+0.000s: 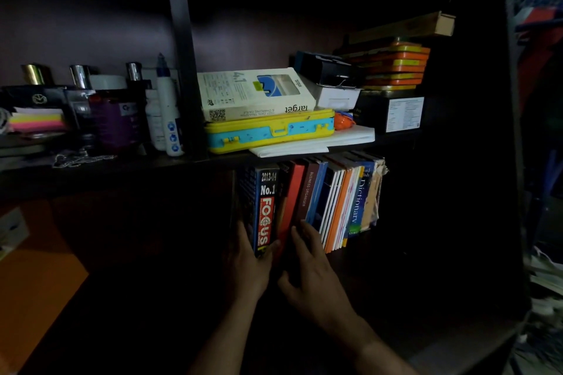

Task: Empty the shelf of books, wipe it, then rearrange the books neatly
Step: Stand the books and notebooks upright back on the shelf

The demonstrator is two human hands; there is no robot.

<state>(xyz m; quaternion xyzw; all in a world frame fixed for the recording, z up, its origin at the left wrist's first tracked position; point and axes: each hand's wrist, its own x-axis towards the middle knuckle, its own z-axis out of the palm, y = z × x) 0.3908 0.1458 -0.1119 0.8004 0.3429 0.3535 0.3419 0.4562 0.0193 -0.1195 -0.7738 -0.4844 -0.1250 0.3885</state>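
Emptying step, I judge: my left hand point(248, 265) grips the thick book point(264, 210) at lower centre; my right hand point(313, 271), fingers loosely spread, rests on the red book point(294, 192). Next: pull the thick book clear of the row.

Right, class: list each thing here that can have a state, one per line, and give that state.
FOCUS book: upright, gripped by the left hand.
Red book: upright, leaning left; right hand fingers on it.
Dictionary: shelved, leaning left.
Yellow case: closed, lying flat.
White box: closed, atop the case.
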